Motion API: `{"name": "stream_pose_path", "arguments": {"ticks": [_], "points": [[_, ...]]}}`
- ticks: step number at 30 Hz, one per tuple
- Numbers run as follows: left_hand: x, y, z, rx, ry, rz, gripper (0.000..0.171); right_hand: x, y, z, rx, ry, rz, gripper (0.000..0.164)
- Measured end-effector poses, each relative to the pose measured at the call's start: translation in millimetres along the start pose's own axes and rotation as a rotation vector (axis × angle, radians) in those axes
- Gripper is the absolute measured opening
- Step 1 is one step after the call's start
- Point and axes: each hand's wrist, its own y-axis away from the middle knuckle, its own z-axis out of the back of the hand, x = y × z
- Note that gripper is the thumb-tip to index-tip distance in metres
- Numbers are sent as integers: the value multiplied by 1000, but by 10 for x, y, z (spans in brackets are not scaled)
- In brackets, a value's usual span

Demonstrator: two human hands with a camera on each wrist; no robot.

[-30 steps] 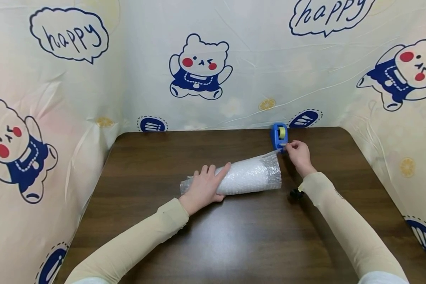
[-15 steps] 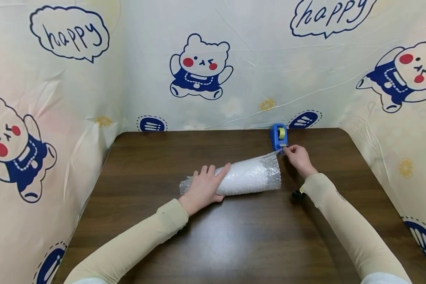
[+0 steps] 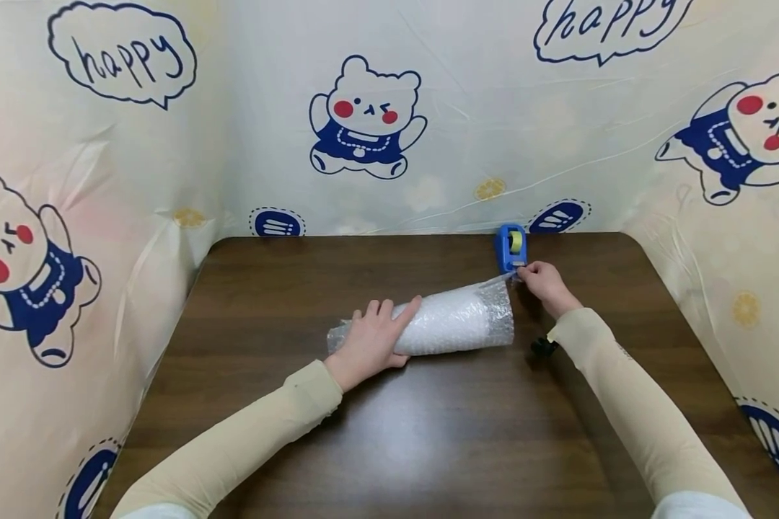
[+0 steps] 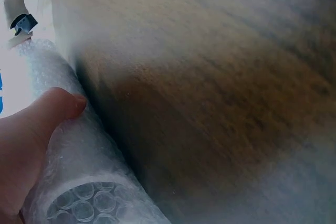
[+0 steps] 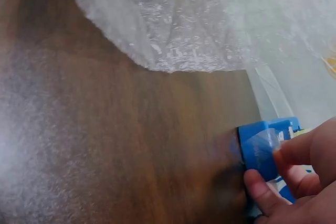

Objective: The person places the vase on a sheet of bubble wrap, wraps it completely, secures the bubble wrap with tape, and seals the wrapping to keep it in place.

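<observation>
A roll of bubble wrap [image 3: 457, 321] lies slanted across the middle of the table. My left hand [image 3: 370, 344] grips its left part, fingers over the top and thumb on the near side. In the left wrist view, the thumb [image 4: 60, 103] presses the wrapped surface beside the open end with its large bubbles. My right hand [image 3: 545, 283] is at the front of a blue tape dispenser [image 3: 511, 249], just past the roll's upper right corner. In the right wrist view, its fingertips pinch a short clear strip of tape [image 5: 261, 139] that overlaps the dispenser.
The brown wooden table [image 3: 389, 447] has a patterned cloth [image 3: 461, 144] hanging behind it and on both sides. A small black device [image 3: 544, 348] sits under the right wrist. A loose flap of bubble wrap [image 5: 189, 35] sticks out toward the dispenser.
My right hand has shifted slightly down and left at the dispenser's front. My left hand and the bubble wrap roll have stayed in place.
</observation>
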Motion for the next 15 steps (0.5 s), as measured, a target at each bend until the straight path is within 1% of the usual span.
{"name": "stream_pose_path", "arguments": {"ticks": [3,8,11,13,15], "points": [[10,-8,-11,-2,7,-8,108,15,1,28,21,-1,-23,33],[11,-26,-20,5,3,-5,108,32,-31,66,56,-53,-68,33],[12,-27,-19,5,2,-2,110,43,-53,70,61,-82,-91,30],[9,-25,-21,8,-2,-1,110,34,-64,60,53,-72,-92,25],[3,-21,-26,9,-3,0,110,12,-68,37,39,-34,-71,20]]}}
